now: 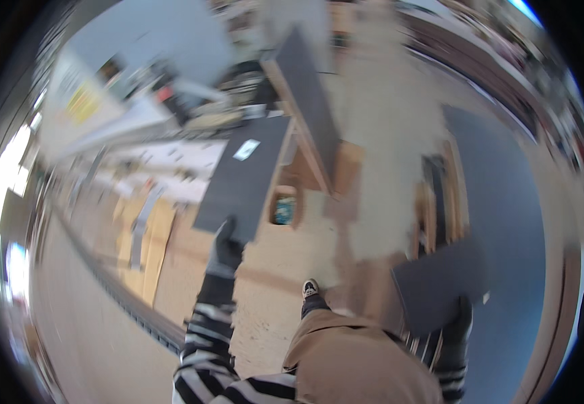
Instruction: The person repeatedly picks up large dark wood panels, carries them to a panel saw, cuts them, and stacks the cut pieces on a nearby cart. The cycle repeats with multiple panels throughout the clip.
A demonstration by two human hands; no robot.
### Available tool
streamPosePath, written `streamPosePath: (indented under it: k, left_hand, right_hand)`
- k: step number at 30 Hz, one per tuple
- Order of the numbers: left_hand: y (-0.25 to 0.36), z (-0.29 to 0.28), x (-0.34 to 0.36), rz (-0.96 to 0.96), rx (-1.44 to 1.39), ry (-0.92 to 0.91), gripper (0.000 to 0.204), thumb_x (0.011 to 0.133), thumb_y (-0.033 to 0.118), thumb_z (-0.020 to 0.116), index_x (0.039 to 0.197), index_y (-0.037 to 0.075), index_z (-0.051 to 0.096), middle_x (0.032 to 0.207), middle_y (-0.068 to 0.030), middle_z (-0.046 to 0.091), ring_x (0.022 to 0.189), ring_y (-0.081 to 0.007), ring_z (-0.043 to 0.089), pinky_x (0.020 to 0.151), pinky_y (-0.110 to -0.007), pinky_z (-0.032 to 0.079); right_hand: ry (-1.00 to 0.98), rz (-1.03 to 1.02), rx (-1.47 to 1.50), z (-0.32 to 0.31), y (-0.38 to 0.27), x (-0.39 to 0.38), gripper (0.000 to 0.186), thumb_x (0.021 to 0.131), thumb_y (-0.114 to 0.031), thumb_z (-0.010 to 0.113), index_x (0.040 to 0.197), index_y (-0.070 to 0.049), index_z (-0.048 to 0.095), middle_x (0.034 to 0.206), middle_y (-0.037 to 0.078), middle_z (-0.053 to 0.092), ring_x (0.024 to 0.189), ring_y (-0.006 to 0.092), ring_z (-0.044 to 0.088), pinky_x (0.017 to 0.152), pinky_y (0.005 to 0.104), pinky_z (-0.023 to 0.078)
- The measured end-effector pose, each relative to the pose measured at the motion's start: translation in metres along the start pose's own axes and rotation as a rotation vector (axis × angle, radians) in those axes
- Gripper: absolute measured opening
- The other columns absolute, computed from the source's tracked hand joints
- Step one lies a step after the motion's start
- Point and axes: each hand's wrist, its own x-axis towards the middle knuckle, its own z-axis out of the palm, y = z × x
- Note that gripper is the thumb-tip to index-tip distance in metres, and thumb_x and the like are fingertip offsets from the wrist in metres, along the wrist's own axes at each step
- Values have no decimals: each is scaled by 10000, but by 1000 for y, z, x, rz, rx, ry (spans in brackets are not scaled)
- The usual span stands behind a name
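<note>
My left hand [226, 254], in a dark grey glove, is closed on the near edge of a dark grey rectangular panel [238, 185]. The panel slants away from me and carries a small white label. At lower right my gloved right hand [460, 322] grips a second dark panel [430, 286] by its edge; that hand is dim and blurred, with the fingers mostly hidden. The two panels are held apart, one on each side of my body.
Beyond the left panel a tall dark board [305, 101] stands tilted. A small open cardboard box [296, 209] is on the floor beside it. A large blue-grey surface [507, 222] fills the right, with upright boards [433, 202] along its edge. Machinery [170, 101] stands at far left.
</note>
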Motion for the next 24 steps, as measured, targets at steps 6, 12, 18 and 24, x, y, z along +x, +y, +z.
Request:
streamPosePath:
  k: [6, 12, 18, 24]
  left_hand:
    - [-10, 83, -83, -87, 179, -434, 453, 903, 238, 508, 1257, -36, 437, 1210, -127, 545, 1093, -225, 533, 954, -353, 408]
    - [-57, 163, -76, 62, 599, -704, 367, 895, 260, 541, 1146, -8, 554, 1076, -153, 597, 925, -260, 589, 790, -343, 477]
    - [-150, 268, -34, -454, 495, -947, 367, 911, 210, 495, 1184, -35, 498, 1153, -162, 554, 1016, -241, 558, 886, -349, 461]
    - [-248, 343, -28, -699, 470, -1251, 376, 892, 208, 516, 1161, -54, 502, 1142, -152, 563, 1012, -265, 573, 874, -377, 467]
  right_hand:
    - [365, -176, -202, -67, -58, -59, 296, 886, -190, 565, 1093, 22, 570, 987, 94, 614, 871, 162, 593, 758, 278, 494]
    - [735, -405, -203, -152, -45, -125, 290, 882, -185, 582, 1098, 10, 573, 924, 73, 612, 807, 162, 603, 744, 277, 520]
    - [1071, -658, -208, -238, -17, -165, 323, 867, -193, 586, 1093, 36, 564, 997, 110, 622, 892, 202, 618, 780, 320, 528]
    - [1453, -1070, 166, -303, -8, -223, 214, 810, -186, 655, 934, -14, 625, 846, 48, 624, 742, 148, 588, 674, 281, 488]
